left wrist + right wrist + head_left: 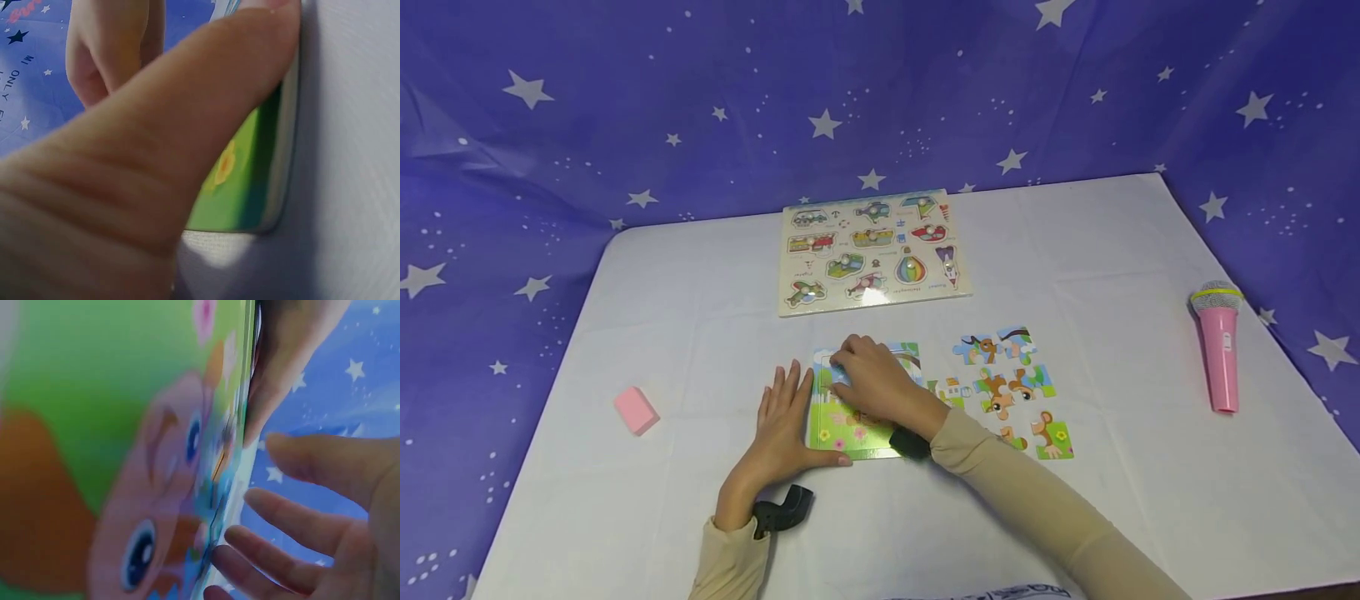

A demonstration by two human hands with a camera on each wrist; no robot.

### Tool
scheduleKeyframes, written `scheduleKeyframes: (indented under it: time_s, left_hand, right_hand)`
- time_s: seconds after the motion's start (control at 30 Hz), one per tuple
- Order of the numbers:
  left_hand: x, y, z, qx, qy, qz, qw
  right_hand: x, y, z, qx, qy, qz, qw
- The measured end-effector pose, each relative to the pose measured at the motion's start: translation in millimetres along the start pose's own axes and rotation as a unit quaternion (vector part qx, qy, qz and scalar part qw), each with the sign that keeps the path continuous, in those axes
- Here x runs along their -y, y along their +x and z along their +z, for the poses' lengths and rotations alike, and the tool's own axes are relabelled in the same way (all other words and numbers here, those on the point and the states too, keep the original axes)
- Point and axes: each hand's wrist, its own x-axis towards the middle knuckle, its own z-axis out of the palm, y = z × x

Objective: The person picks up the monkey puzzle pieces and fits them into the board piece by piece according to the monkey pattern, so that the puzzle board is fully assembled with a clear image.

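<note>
A square jigsaw board (831, 432) with a green and blue picture lies on the white table. My left hand (782, 429) rests at its left side, fingers straight and spread, the thumb along the near edge. Over the upper part of the board is my right hand (880, 379), fingertips near its upper left. In the right wrist view the thumb and fingers of the right hand (337, 519) are apart, with nothing seen between them. Loose jigsaw pieces (1011, 387) with parts of a monkey lie right of the board. The right forearm hides some pieces.
A wooden knob puzzle (876, 254) with vehicle pictures lies behind the board. A pink block (636, 410) is at the left, and a pink toy microphone (1219, 350) lies near the right edge. A purple star-patterned cloth (880, 100) hangs behind the table.
</note>
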Motion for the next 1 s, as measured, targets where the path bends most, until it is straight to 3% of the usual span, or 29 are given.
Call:
scheduleKeyframes:
  time_s: [0.2,0.47,1.0]
  left_hand:
    - [0.0,-0.8,0.4,0.000,0.007,0.000,1.0000]
    - [-0.6,-0.7,0.5,0.000,0.014,0.002,0.9999]
    - [-0.2,0.1,0.4,0.001,0.016,0.005,0.9999]
  right_hand:
    - [8.2,-22.7,0.0,0.040,-0.028,-0.040,0.998]
    - [10.2,-34.4,-5.7,0.128,-0.029,-0.042,0.991]
    - [10.7,-27.9,0.5,0.127,-0.053,-0.029,0.990]
